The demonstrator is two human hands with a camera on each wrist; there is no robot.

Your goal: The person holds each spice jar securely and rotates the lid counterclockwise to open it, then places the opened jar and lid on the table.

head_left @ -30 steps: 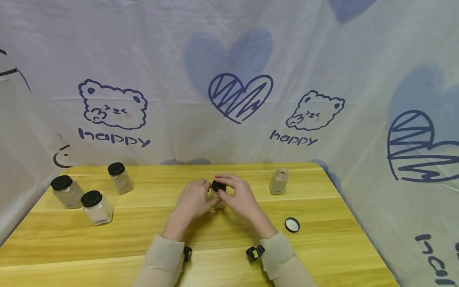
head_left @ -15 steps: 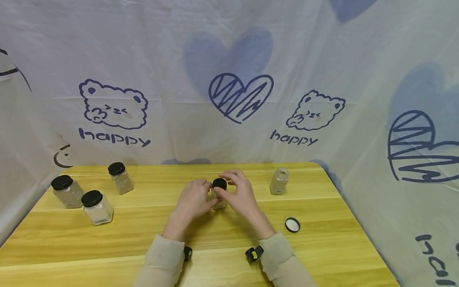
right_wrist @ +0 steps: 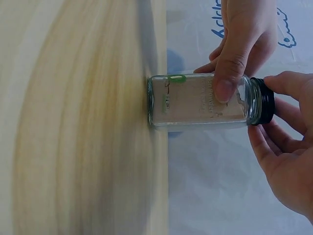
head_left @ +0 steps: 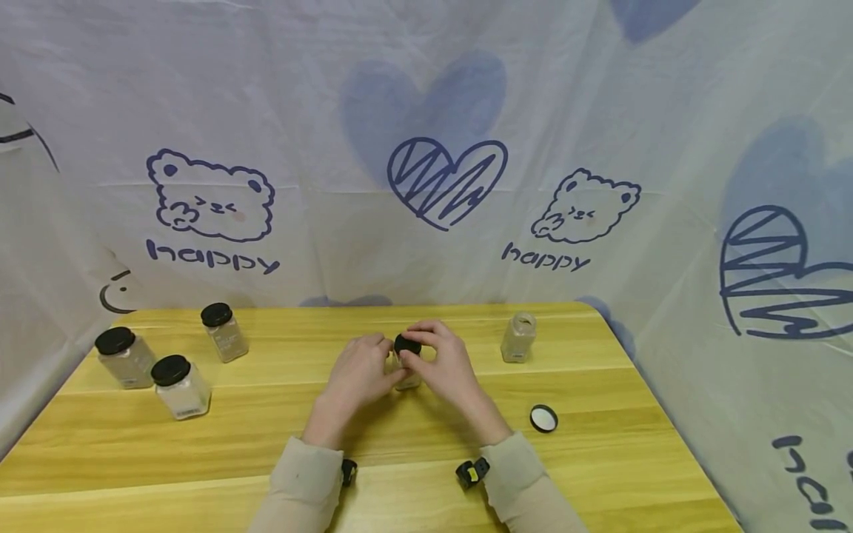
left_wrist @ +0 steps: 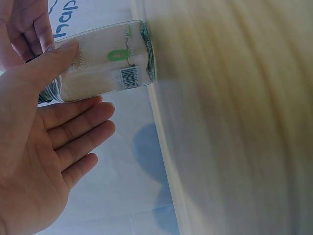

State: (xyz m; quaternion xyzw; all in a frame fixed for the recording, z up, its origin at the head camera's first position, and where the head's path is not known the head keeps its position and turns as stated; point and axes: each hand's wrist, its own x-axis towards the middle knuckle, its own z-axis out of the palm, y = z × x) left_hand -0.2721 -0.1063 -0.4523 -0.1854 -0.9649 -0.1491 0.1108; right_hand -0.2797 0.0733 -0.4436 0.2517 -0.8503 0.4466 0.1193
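Observation:
A clear square glass jar [right_wrist: 188, 105] with pale powder inside stands upright on the table, mid-table in the head view. My left hand [head_left: 356, 370] holds its body, the thumb pressed on one face and the fingers on the far side. The black lid [right_wrist: 266, 101] sits on the jar's mouth, and threads show just below it. Around that lid, the thumb and fingers of my right hand [head_left: 448, 365] pinch its rim. A printed barcode label [left_wrist: 128, 78] shows low on the jar in the left wrist view.
To the right, a lidless jar [head_left: 517, 340] stands near the back edge, with a loose black lid [head_left: 543, 419] lying white inside up. Three lidded jars stand at left: one at the back [head_left: 229, 337], an outer one [head_left: 126, 363] and a front one [head_left: 183, 392].
My right fingers loosened and spread from the lid half a second ago, and now they are back around it. The left hand and the jar have stayed in place.

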